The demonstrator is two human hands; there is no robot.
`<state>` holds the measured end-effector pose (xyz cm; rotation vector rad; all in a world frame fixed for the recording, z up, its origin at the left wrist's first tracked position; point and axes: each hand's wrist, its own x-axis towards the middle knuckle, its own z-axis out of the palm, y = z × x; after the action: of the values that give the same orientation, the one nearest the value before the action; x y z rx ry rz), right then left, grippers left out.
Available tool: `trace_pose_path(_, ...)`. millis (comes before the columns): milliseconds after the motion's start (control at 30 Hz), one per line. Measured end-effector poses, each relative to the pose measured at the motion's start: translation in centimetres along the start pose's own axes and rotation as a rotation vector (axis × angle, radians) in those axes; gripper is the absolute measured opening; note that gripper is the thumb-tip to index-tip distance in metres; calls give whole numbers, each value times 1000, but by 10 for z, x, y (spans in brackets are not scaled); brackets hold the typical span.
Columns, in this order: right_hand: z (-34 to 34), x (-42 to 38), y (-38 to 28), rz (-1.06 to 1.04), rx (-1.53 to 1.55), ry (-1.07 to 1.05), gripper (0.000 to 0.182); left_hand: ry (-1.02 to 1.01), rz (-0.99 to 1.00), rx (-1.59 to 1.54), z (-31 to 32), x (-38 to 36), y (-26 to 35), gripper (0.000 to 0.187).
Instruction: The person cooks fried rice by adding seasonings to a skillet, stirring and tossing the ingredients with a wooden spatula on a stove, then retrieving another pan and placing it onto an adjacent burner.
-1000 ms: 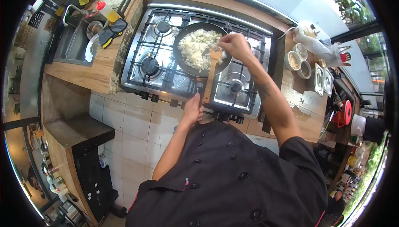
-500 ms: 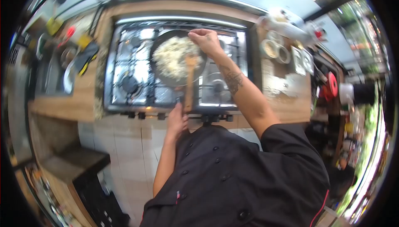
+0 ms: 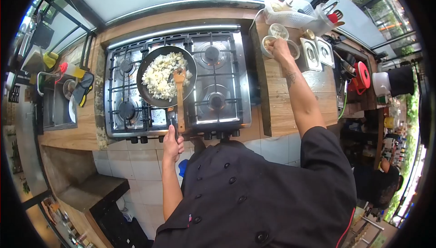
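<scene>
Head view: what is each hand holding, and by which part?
Left hand grips the pan by its handle end. Right hand reaches into a small bowl; any hold cannot be told.

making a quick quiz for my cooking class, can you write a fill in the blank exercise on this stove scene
1. The left hand grips the handle of the ____.
2. A wooden spatula rests with its head in the rice, and ____ hand holds it.
3. The right hand reaches into a small ____ on the wooden counter.
4. The pan sits on the stove, on its ____ side in the picture.

Missing words: pan; neither; bowl; left
</scene>
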<state>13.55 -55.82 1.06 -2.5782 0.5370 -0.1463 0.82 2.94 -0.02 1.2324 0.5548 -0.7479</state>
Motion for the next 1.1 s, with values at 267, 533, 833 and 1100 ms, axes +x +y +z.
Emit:
trace_pose_path(267,9,44,52,37,-318,29,27,13,4,-27,5,0,-3,44)
trace_pose_path(533,62,-30,-221,-224,390,-231,25,-13,-29,-97,3,1,-4,43)
trace_pose_path(833,133,-46,-350,-448,497,-223,21,-5,-20,-12,0,1,-2,47)
trace_pose_path(1100,50,-4,-182,-48,501,71,21,11,20,16,0,3,-6,50)
